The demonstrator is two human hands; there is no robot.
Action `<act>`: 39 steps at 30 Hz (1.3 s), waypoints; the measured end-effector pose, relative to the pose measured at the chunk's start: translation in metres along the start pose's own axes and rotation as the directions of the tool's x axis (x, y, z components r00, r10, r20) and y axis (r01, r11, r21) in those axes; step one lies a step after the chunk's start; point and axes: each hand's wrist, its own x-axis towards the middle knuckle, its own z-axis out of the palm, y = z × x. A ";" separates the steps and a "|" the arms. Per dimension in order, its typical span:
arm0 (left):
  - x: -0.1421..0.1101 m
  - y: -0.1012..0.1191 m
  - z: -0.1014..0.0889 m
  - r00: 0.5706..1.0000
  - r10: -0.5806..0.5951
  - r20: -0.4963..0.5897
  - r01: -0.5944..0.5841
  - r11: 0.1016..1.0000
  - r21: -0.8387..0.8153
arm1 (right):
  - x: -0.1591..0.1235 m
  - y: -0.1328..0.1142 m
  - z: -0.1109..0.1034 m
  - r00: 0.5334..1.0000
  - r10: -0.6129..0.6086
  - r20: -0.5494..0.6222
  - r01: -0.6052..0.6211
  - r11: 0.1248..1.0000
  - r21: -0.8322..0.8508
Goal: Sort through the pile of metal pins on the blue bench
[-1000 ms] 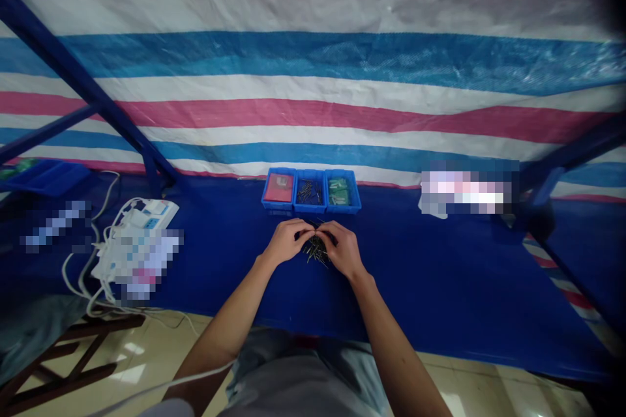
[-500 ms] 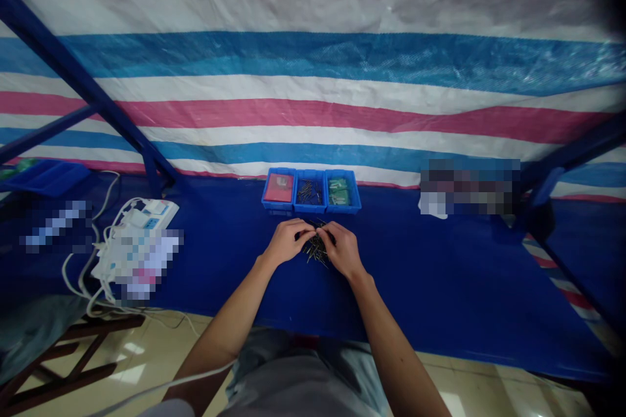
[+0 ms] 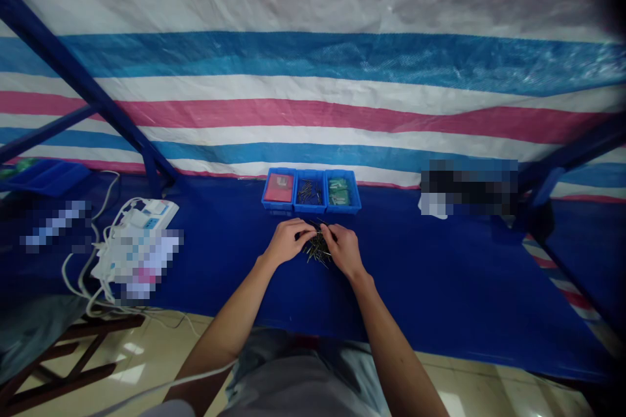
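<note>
On the blue table lies a small loose pile of thin, dark, screw-like metal pieces (image 3: 318, 252). My left hand (image 3: 288, 240) is at the pile's upper left edge, thumb and forefinger pinched together; whatever is between the tips is too small to make out. Over the pile's right side is my right hand (image 3: 344, 248), fingers curled and thumb pressed in toward them, and what they hold is hidden. A narrow gap separates the fingertips of the two hands. Just beyond them stands a blue bin (image 3: 310, 205) with more of the same dark pieces inside.
Left of that bin is one with a red item (image 3: 278, 189); to its right, another holds green packets (image 3: 340, 194). A white power strip (image 3: 163, 212) with tangled cables lies left on the table (image 3: 440, 293). Blue frame bars (image 3: 92, 88) and a striped sheet (image 3: 313, 65) stand behind.
My right fingertips have moved slightly right, away from my left fingertips, which they were meeting before. The left hand has stayed almost still.
</note>
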 end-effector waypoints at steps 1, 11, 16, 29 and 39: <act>0.000 0.000 0.000 1.000 -0.001 -0.001 0.001 1.000 -0.001 | 0.000 0.000 0.000 1.000 0.012 0.003 -0.012 1.000 0.018; 0.001 0.003 -0.006 0.994 -0.063 -0.089 0.058 0.997 -0.056 | 0.001 0.001 -0.014 0.974 0.227 0.018 -0.221 0.927 0.302; 0.001 0.001 -0.006 0.990 -0.085 -0.115 0.076 0.994 -0.075 | 0.002 0.000 -0.021 0.968 0.250 -0.009 -0.231 0.907 0.352; 0.002 0.002 -0.006 0.998 -0.059 -0.030 0.058 0.998 -0.023 | 0.001 -0.005 -0.014 0.993 0.110 0.053 -0.120 0.958 0.261; 0.001 0.000 -0.005 0.998 -0.058 -0.017 0.057 0.998 -0.015 | 0.001 -0.004 -0.014 0.995 0.103 0.016 -0.103 0.948 0.301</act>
